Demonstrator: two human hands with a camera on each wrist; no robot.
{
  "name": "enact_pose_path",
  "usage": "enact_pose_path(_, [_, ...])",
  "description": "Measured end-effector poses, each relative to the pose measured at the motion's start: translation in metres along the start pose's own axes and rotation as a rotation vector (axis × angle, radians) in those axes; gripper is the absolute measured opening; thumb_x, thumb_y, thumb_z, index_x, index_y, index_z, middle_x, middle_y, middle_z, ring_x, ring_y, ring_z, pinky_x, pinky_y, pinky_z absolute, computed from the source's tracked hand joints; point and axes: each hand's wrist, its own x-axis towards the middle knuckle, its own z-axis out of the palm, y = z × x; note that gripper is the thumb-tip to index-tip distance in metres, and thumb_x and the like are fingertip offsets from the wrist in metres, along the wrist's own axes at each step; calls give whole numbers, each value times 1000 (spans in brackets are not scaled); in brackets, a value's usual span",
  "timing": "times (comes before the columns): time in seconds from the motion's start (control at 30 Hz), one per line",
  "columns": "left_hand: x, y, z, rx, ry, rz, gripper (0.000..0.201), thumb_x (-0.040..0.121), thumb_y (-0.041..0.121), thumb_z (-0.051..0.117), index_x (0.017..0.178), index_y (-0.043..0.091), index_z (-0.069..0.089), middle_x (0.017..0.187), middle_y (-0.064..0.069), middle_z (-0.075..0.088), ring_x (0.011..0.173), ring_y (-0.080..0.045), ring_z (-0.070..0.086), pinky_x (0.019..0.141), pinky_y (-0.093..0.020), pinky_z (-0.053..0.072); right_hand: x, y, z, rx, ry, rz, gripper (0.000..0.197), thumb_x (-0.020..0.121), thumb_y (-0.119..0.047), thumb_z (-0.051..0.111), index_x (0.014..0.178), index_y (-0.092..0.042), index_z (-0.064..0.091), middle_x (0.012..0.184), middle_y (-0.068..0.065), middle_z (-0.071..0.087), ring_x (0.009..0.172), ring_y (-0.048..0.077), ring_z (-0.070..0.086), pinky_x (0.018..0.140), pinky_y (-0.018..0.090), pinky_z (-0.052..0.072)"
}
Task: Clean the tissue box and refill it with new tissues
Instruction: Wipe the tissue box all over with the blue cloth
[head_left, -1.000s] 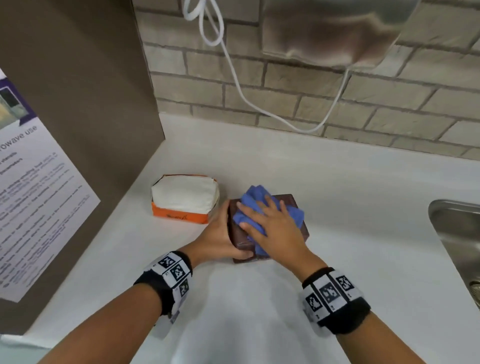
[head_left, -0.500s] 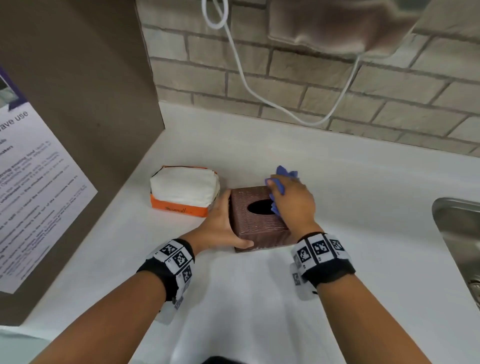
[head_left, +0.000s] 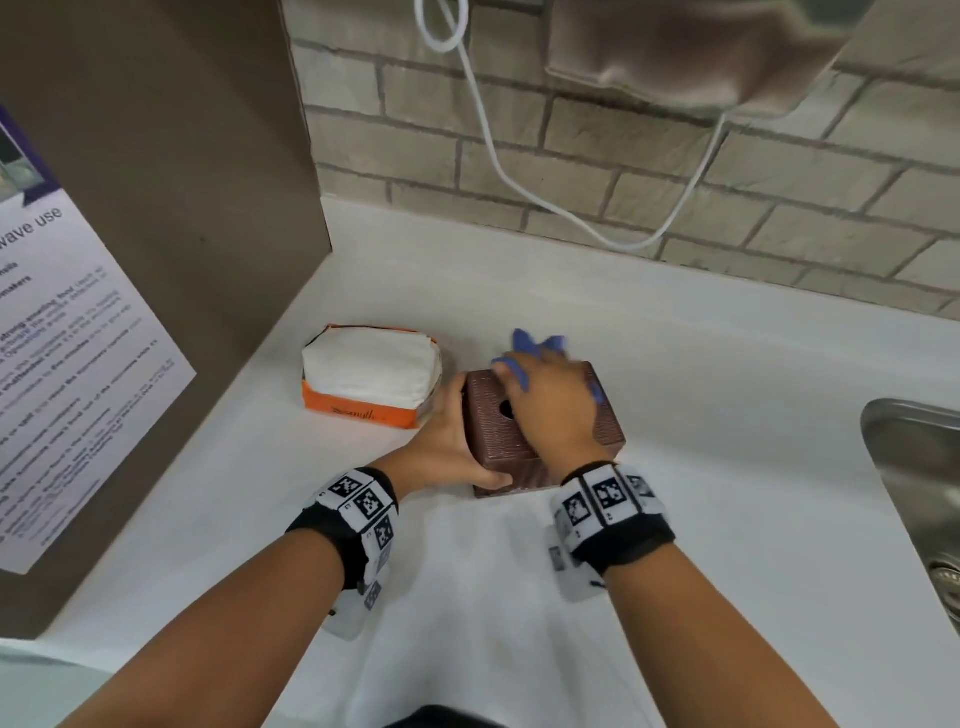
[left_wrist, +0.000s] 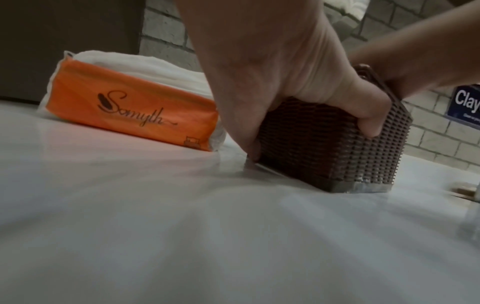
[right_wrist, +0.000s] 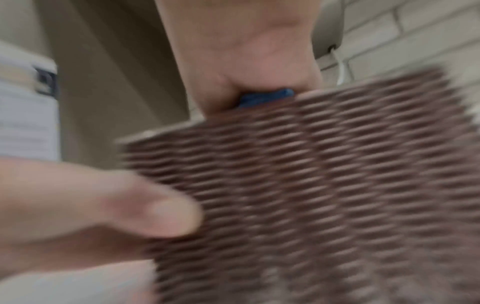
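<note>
On the white counter (head_left: 675, 415), the brown woven tissue box (head_left: 493, 441) is sitting beside the orange tissue pack (head_left: 363, 410). The left hand (head_left: 447, 447) is gripping its side so it is not sliding. The right hand (head_left: 556, 405) is pressing a blue cloth (head_left: 524, 343) on top, wiping it clean.

The head cam is looking down and forward from above at the white desk (head_left: 727, 415), taking in both forearms and the brick wall (head_left: 675, 208) behind. The left wrist cam is sitting super low, nearly skimming the desk, facing the brown woven tissue box (left_wrist: 337, 144) and the orange tissue pack (left_wrist: 130, 111) from the near side. The right wrist cam is jammed right up against the box's woven side, all blurry. All three are sharing that box.
</note>
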Motion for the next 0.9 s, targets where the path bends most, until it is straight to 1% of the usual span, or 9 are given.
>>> enact_pose_path(0.07, [-1,3,-3,17,-63,-33,90,66,9,87,137,10,31,122,2,42,126,-17,43,91,-5,35,-14,-27,10,16,-39,-74,36,95,-40,39,106,-23,69,116,10,64,104,32,58,85,39,46])
enact_pose_path(0.13, [-2,2,-6,37,-122,-64,46,83,1,73,120,14,49,105,8,44,121,-16,48,85,-5,32,-39,-37,11,72,-14,-116,33,92,-41,47,104,-23,73,122,9,64,110,32,58,93,38,47])
enact_pose_path(0.23, [-4,1,-7,-23,-9,-4,86,65,28,83,133,28,30,117,20,38,112,17,40,96,-8,32,-83,-9,2,135,-19,-206,40,93,-43,41,114,-26,69,134,7,58,122,31,54,103,42,46])
enact_pose_path(0.37, [-2,3,-4,63,-14,-4,126,42,40,90,141,38,12,139,4,32,132,-10,33,112,-34,35,-89,64,-29,251,40,106,33,97,-39,50,128,-35,59,144,4,45,132,21,43,100,23,42])
enact_pose_path(0.43, [0,1,-3,79,-7,-4,128,42,41,90,141,40,9,141,4,30,133,-12,29,112,-34,33,-77,71,-35,317,71,242,33,98,-38,47,128,-32,60,138,6,48,129,25,46,88,13,43])
enact_pose_path(0.57, [1,-1,-2,38,-7,-35,124,46,35,88,145,27,12,139,2,35,126,-12,41,103,-27,39,-67,6,-10,162,44,157,41,98,-44,43,130,-24,60,147,10,45,140,35,32,114,45,30])
enact_pose_path(0.7, [-5,0,-5,25,-131,-114,66,83,22,69,140,5,41,143,-21,46,131,-27,47,108,-27,36,-58,-36,12,139,-8,-141,49,90,-51,38,118,-25,68,137,10,57,132,37,45,115,50,20])
enact_pose_path(0.8, [-2,5,-3,28,-16,3,100,47,41,87,131,22,38,136,-8,44,129,-20,45,108,-36,41,-34,0,-2,26,-64,-117,45,93,-54,36,129,-37,57,140,1,54,135,32,38,112,54,21])
enact_pose_path(0.9, [-3,8,2,-33,1,20,117,47,22,94,134,36,17,137,1,35,119,1,45,90,-12,45,-12,43,-14,83,-81,134,42,97,-51,38,134,-38,50,144,0,47,138,30,33,114,50,18])
